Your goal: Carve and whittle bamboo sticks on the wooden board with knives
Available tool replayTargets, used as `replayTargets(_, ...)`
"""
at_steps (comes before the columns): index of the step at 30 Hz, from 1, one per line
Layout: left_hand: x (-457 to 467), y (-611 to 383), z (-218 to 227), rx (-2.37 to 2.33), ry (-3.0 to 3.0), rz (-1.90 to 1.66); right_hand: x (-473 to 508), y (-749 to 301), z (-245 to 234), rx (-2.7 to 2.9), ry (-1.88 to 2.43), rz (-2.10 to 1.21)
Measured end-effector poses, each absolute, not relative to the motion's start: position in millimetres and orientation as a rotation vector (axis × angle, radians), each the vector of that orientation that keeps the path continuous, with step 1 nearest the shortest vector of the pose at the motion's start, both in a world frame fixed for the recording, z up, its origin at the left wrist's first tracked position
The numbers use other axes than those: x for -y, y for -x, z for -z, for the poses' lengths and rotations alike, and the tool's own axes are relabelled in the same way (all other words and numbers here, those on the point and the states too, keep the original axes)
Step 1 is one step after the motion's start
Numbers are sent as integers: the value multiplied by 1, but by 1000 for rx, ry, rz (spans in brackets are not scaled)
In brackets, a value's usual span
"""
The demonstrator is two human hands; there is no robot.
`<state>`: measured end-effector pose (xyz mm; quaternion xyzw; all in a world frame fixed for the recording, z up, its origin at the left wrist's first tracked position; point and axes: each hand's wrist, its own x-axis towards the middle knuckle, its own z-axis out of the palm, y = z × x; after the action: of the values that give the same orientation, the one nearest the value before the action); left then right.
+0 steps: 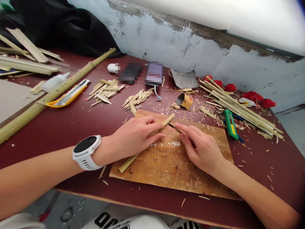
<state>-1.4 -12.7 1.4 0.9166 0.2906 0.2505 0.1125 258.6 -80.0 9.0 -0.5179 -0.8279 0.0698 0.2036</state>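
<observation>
My left hand (134,135) is closed around a bamboo strip (128,163), pressing it against a worn wooden board (202,181). The strip lies slantwise, its near end by the board's lower left and its far end poking out past my fingers. In my right hand (202,146) is a slim knife with a dark blade (171,126), its handle mostly covered by my fingers. The blade's tip points left at the strip, close to its far end; whether it touches the strip I cannot tell. A white watch sits on my left wrist.
A long bamboo pole (54,92) and a yellow utility knife (68,94) lie left. Cut bamboo pieces (106,90) are heaped behind the board. To the right are a green cutter (230,124), long bamboo strips (240,106) and red flowers (252,96). Shavings litter the table.
</observation>
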Motion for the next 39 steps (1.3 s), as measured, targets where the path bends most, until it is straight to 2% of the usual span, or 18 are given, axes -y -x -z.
replayTargets(8,7,2,-5,-632,-2789,-697,74,-261,-8,2229,1397,-319)
replayTargets(15,3,4,-11,-368,-2831,-581,74,-262,-8,2186,1414,-236)
replayTargets(25,-2,5,-3,-462,-2692,-561,79,-261,-22,2197,1368,-91)
replayTargets(34,-3,5,-1,-506,-2744,-369,84,-261,-26,2421,1340,17)
replayTargets(39,-4,3,1,-487,-2722,-479,81,-264,-24,2682,1225,164)
